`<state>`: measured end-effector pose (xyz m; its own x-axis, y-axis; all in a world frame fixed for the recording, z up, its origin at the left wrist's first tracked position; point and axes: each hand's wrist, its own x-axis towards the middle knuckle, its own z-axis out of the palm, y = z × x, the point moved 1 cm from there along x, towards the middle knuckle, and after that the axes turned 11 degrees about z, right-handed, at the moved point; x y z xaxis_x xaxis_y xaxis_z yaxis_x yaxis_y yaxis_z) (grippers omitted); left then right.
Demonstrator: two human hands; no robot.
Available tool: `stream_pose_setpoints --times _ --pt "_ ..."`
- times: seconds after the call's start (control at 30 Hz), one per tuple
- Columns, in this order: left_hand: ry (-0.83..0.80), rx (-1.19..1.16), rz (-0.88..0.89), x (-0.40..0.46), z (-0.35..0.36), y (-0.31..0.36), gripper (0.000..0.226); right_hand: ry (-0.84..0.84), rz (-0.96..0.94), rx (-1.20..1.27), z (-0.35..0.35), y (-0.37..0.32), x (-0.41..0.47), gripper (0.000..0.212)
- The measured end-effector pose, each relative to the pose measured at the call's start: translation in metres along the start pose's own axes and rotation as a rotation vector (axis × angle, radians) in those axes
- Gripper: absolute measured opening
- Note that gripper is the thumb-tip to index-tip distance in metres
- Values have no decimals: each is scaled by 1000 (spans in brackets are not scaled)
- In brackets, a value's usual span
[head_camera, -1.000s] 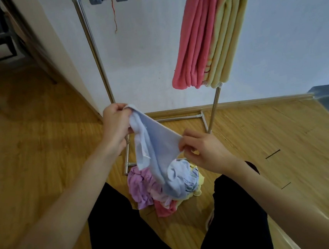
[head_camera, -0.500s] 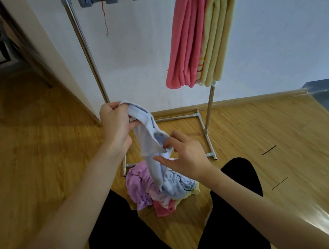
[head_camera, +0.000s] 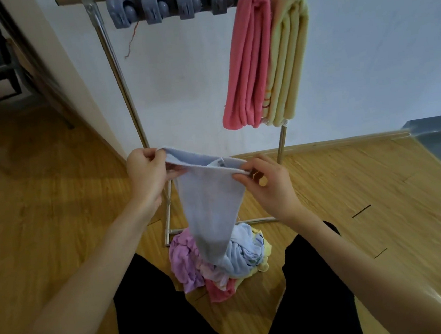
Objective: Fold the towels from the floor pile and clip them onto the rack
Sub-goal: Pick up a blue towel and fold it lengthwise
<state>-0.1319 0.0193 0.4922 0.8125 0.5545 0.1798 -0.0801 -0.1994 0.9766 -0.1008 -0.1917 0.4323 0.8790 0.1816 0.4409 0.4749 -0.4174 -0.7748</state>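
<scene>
Where half a second ago the right hand (head_camera: 268,186) was reaching into the bunched cloth below the left hand (head_camera: 148,175), the two now sit well apart at the same height, each pinching an upper corner of the pale blue towel (head_camera: 212,202), so its top edge is stretched out between them. The towel hangs down in a narrowing strip, its lower end touching the floor pile (head_camera: 218,264) of purple, pink, yellow and blue towels between the person's dark-clad legs. Beyond the pile stands the rack (head_camera: 123,90) on the wooden floor (head_camera: 44,224). On its top bar, a folded pink towel (head_camera: 251,61) and a folded yellow towel (head_camera: 288,55) hang side by side, touching, right of four grey clips (head_camera: 169,6) holding nothing.
</scene>
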Motion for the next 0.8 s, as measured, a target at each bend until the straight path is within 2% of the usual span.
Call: stream_pose_setpoints --times 0.17,0.3,0.47,0.57,0.67,0.73,0.8 --pt "-159 491 280 8 -17 11 7 5 82 61 -20 -7 26 9" --pt "-199 710 508 13 -19 46 14 45 125 128 -34 -18 39 7" --pt "-229 952 662 17 -15 78 25 105 102 209 -53 -36 52 5" --pt "-202 1001 712 16 -12 86 21 146 69 230 -59 -45 55 8" --pt "-182 951 779 15 -11 86 8 172 42 236 -61 -48 57 10" --pt "-227 884 774 15 -11 83 6 186 41 225 -62 -47 57 17" --pt "-322 800 710 14 -9 80 15 188 50 201 -60 -47 59 19"
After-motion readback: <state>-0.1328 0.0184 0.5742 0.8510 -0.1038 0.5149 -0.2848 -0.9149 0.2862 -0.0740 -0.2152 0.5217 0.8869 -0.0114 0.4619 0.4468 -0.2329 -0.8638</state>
